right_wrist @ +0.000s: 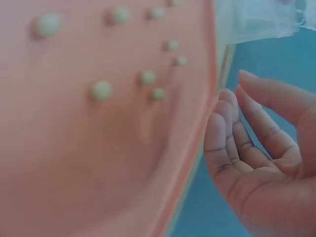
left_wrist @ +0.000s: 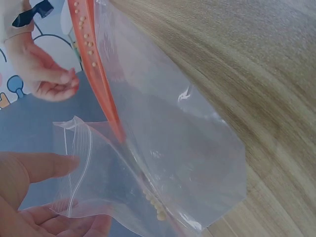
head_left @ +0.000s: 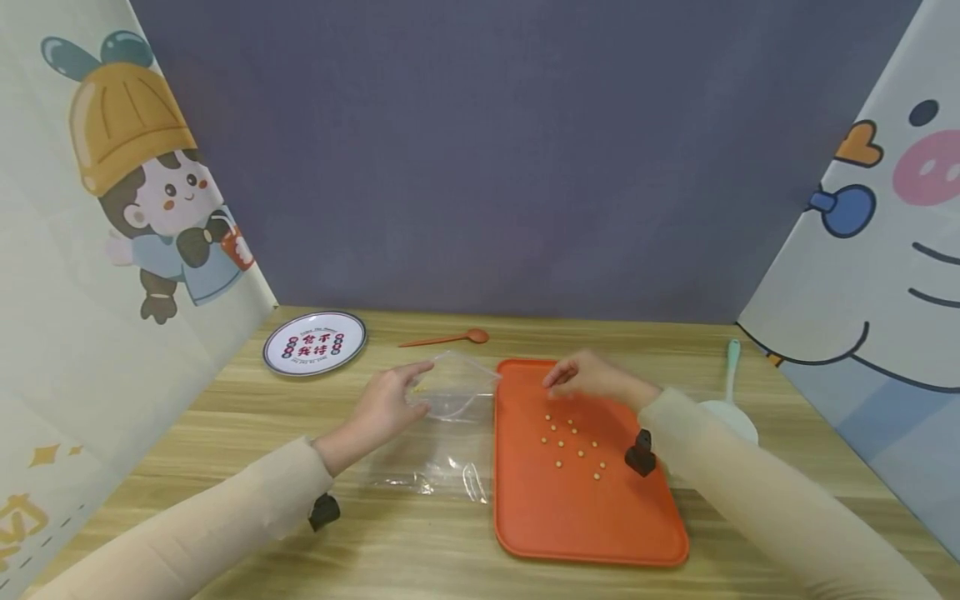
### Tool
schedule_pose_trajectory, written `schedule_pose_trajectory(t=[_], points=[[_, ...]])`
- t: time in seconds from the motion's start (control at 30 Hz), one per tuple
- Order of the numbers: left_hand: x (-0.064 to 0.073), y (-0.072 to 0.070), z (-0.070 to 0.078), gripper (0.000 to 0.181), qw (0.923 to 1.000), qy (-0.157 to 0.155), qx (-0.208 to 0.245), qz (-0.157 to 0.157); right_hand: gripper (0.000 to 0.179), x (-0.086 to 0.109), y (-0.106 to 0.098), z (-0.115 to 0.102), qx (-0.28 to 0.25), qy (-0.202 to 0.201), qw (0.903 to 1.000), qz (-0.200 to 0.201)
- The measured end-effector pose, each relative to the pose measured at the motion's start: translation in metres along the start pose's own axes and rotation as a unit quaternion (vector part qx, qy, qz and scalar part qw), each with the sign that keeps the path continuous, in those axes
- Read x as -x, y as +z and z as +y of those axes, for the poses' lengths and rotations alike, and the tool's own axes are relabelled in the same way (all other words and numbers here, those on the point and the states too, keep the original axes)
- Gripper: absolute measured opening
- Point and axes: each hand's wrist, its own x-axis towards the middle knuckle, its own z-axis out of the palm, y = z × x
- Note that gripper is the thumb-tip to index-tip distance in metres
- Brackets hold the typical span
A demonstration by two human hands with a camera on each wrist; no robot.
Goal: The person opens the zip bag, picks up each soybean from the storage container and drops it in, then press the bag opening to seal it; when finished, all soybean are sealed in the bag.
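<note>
My left hand (head_left: 386, 408) holds the mouth of a clear zip-lock bag (left_wrist: 163, 128) at its left edge, thumb and fingers spread to either side. The bag lies on the table with its mouth raised, and several small pale yellow beans (left_wrist: 159, 210) show inside it in the left wrist view. Above the far part of an orange tray (head_left: 592, 525) is my right hand (right_wrist: 266, 163), its fingers loosely bent and thumb tip close to the index finger. Nothing shows between those fingertips. Several loose beans (right_wrist: 101, 91) lie scattered on the tray below.
Behind the bag lies an orange spoon (head_left: 476, 336), with a patterned plate (head_left: 352, 333) to its left. Right of the tray is a pale strainer-like utensil with a green handle (head_left: 732, 367), partly hidden by my right sleeve. Printed panels (head_left: 525, 167) enclose the table's back and sides.
</note>
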Motion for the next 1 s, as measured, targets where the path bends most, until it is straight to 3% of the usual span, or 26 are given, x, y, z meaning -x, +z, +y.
schedule_pose_trajectory(t=[0.13,0.33,0.67,1.0], points=[[0.000,0.000,0.000,0.067,1.0000,0.005,-0.002,0.003,0.023,-0.002,0.005,0.012,-0.022,0.010,0.9995,-0.020],[0.000,0.000,0.000,0.068,1.0000,0.002,-0.001,-0.002,0.020,-0.004,0.012,0.023,-0.013,-0.006,0.9992,-0.038],[0.000,-0.001,0.000,0.068,1.0000,0.005,-0.005,-0.007,0.016,-0.006,0.019,0.020,0.008,0.019,0.9992,-0.034],[0.000,0.001,-0.001,0.069,0.9999,-0.001,-0.001,-0.010,0.010,-0.006,0.015,0.018,0.013,0.006,0.9992,-0.037]])
